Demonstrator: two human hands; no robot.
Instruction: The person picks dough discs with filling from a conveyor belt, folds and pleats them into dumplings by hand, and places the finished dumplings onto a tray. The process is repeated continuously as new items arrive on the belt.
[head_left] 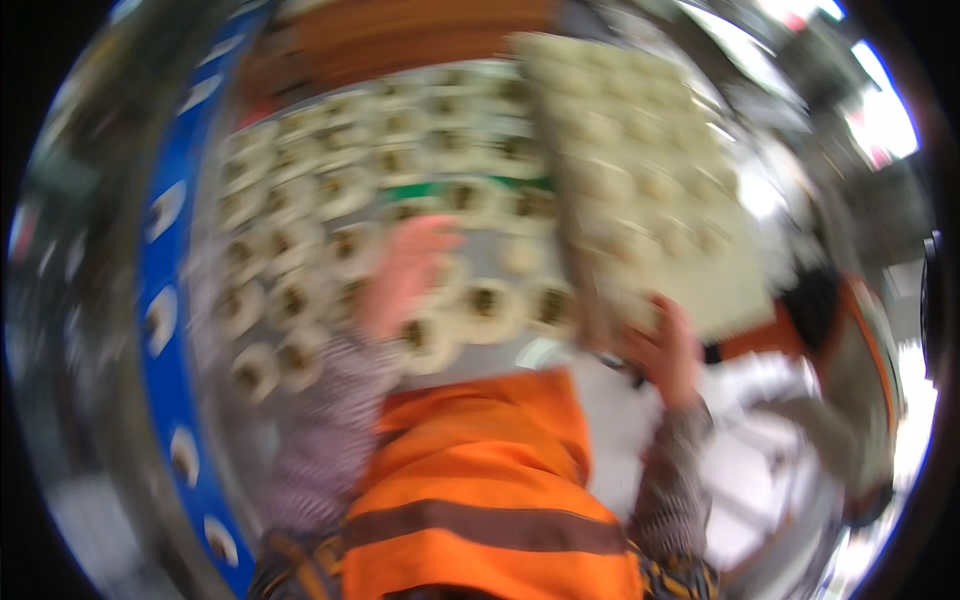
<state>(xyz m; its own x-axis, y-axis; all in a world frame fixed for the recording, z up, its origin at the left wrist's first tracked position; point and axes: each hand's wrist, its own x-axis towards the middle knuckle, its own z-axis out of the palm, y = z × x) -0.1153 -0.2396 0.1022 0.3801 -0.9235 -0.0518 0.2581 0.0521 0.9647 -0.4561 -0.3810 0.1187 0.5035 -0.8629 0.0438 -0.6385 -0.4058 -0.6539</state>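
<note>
The right hand (668, 352) grips the near edge of a pale, flat rectangular tray (650, 180) of dough pieces, fingers curled under it so it tilts up over the metal surface (520, 355). The left hand (405, 270) hovers open, fingers extended, holding nothing, above rows of round pale dough discs with dark filling (480, 300), apparently steadying or guiding placement.

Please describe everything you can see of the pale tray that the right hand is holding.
The pale tray is a flat, cream-coloured board, blurred by motion. It is tilted, raised above the metal surface, with its far end toward the top of the picture. Rows of small pale dough pieces cover its top. The right hand grips its near lower edge. Its material cannot be told. The left hand does not touch it.
</note>
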